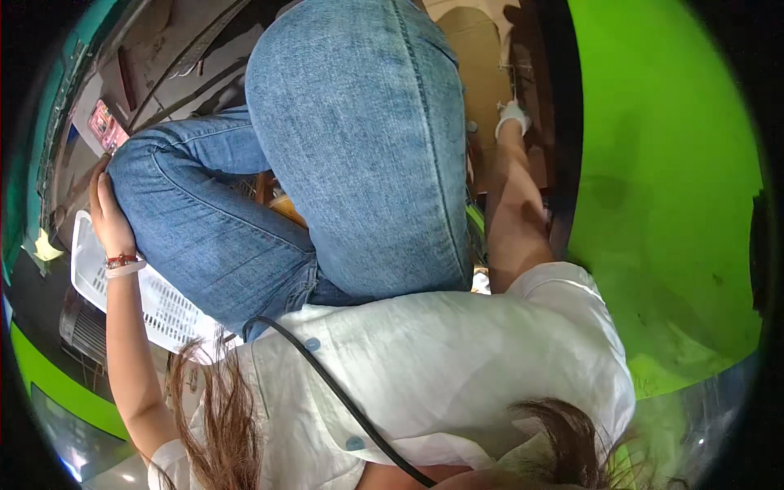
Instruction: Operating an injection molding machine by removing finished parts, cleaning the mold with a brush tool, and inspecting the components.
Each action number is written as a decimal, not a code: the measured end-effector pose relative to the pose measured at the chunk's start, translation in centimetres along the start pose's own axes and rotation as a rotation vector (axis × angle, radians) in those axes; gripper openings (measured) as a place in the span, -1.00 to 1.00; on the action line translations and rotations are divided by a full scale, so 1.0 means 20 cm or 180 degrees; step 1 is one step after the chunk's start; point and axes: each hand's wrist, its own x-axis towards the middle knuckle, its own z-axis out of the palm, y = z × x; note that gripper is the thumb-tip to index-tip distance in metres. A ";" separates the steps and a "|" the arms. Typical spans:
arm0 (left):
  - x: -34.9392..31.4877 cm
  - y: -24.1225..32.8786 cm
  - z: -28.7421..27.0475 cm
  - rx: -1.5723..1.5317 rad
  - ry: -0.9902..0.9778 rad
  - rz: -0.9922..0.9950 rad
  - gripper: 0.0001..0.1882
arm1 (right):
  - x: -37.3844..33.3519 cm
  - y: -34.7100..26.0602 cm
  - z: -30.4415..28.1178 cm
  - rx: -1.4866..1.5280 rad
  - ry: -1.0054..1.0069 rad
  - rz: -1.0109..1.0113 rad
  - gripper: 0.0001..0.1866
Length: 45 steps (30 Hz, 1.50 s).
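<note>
A: Starting at the left, what is the left hand (109, 214) doing?

B: It rests flat against the bent knee of the blue jeans (351, 155), fingers laid loosely together and pointing far, palm on the denim. It grips nothing. A red bracelet (121, 260) and a white band sit on the wrist.

A: And the thing closest to it?

B: A white slotted plastic basket (155, 302), just beside and below that wrist. Its long axis runs from the far left down toward the near middle, passing under the thigh. The left forearm lies along its outer edge, so the left hand is by far the nearer one.

A: Moving to the middle?

B: The jeans fill it, one knee to the left and the other thigh rising far. Near the camera come the white shirt (457, 367) with blue buttons, a black cable (343, 400) crossing it, and loose brown hair.

A: And the right?

B: The right arm stretches far, past the thigh. The right hand (512, 117) wears a white glove and lies against brown cardboard (478, 57) on the floor. It is small and turned away; I cannot tell how open it is or whether it holds anything. Right of it is a bright green surface (661, 180)
</note>
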 end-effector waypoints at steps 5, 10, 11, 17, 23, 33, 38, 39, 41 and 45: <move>0.01 -0.07 0.00 -0.0042 -0.0072 0.0024 -0.52 | -0.71 -0.18 0.06 0.6600 0.1299 0.1050 -0.80; 0.06 -0.20 -0.02 0.0051 -0.0048 0.0075 -0.49 | -1.65 -0.24 0.16 0.6283 0.1182 0.0467 -0.84; 0.07 -0.22 -0.02 0.0093 -0.0090 0.0161 -0.48 | -1.79 -0.26 0.24 0.6300 0.0788 0.0456 -0.85; 0.16 -0.28 -0.03 0.0564 -0.0144 0.0336 -0.41 | -2.65 -0.44 0.97 0.5950 -0.0736 0.0710 -0.79; 0.17 -0.28 -0.01 0.0547 -0.0100 0.0229 -0.39 | -3.19 -0.68 1.39 0.5171 -0.2480 0.0310 -0.77; 0.16 -0.33 0.00 0.0412 0.0093 0.0428 -0.42 | -1.85 -0.44 0.79 0.6172 0.0065 -0.0209 -0.70; 0.08 -0.31 0.00 0.0245 0.0120 0.0181 -0.44 | -0.93 -0.32 0.27 0.5086 0.1471 0.0261 -0.68; 0.07 -0.30 -0.01 0.0283 0.0081 0.0289 -0.44 | -0.78 -0.31 0.22 0.4863 0.1482 0.0221 -0.66; 0.05 -0.28 -0.01 0.2018 0.0309 0.1308 -0.62 | -0.53 -0.37 0.15 0.5458 0.1006 0.0080 -0.65; -0.01 -0.17 -0.01 0.1558 0.0357 0.1331 -0.67 | -0.22 -0.43 0.08 0.5114 0.0333 0.0011 -0.73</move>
